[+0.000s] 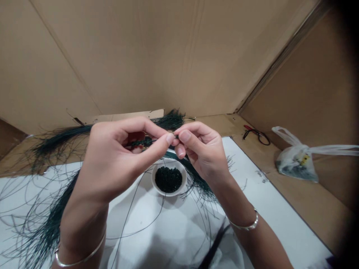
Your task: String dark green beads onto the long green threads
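A strand (142, 142) is pinched by the left hand (120, 158), a dark bit (176, 137) by the right hand (203, 153); below, a bowl (169, 194) is set.

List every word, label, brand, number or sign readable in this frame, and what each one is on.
No text can be read.
Dark marks at the right edge of the white work surface: too small and blurred to read.
Yellow patch on or in the plastic bag: too blurred to tell whether it bears lettering.
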### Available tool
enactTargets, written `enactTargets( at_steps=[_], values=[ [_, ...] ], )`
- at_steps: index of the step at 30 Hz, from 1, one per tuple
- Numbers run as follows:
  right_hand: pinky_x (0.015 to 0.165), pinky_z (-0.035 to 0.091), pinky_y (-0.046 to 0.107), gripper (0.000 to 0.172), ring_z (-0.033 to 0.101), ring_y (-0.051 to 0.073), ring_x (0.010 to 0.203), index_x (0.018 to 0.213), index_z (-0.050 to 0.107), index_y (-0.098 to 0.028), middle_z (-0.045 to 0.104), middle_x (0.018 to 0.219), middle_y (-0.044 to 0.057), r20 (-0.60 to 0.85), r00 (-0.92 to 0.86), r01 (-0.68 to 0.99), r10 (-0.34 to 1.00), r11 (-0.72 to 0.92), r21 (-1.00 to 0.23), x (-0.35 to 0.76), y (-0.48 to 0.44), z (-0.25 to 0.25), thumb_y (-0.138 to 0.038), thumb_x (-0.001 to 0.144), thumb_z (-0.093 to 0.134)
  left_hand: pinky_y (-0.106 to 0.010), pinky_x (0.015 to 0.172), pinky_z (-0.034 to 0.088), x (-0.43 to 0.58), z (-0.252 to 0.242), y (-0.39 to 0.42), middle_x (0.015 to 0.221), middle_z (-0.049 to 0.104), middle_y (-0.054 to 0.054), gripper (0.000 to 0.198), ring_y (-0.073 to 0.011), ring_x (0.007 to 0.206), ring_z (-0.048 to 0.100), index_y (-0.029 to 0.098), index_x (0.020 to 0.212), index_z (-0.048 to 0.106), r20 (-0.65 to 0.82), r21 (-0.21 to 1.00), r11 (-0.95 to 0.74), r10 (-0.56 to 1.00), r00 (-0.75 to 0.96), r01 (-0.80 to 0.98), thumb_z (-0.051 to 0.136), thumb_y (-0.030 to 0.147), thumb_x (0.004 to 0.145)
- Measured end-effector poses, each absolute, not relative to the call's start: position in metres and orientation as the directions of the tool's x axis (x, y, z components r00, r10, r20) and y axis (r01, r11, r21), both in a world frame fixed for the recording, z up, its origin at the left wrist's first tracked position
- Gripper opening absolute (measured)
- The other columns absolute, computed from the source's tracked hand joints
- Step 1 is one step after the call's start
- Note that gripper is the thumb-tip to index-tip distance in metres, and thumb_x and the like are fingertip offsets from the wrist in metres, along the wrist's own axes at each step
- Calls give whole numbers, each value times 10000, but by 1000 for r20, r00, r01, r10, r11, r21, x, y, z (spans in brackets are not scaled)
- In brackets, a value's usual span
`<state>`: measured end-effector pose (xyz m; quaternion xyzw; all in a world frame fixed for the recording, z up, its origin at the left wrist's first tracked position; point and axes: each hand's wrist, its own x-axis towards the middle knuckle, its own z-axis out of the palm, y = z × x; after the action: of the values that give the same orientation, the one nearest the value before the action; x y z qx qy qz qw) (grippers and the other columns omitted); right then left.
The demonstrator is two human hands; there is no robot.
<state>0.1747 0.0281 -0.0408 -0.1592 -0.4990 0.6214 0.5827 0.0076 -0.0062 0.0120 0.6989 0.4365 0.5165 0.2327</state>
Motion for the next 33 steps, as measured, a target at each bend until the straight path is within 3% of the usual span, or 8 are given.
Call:
enactTargets(
  at_steps=[33],
  values=[
    [640,594,216,97,644,68,553,805,791,-241,753,727,-35,347,-282,-565,895,138,-814,175,26,-38,-311,859,830,-176,399,340,10,10,-9,646,718,52,110,-54,481,516,245,732,774,583,704,-546,810,70,455,789,253,841]
  ],
)
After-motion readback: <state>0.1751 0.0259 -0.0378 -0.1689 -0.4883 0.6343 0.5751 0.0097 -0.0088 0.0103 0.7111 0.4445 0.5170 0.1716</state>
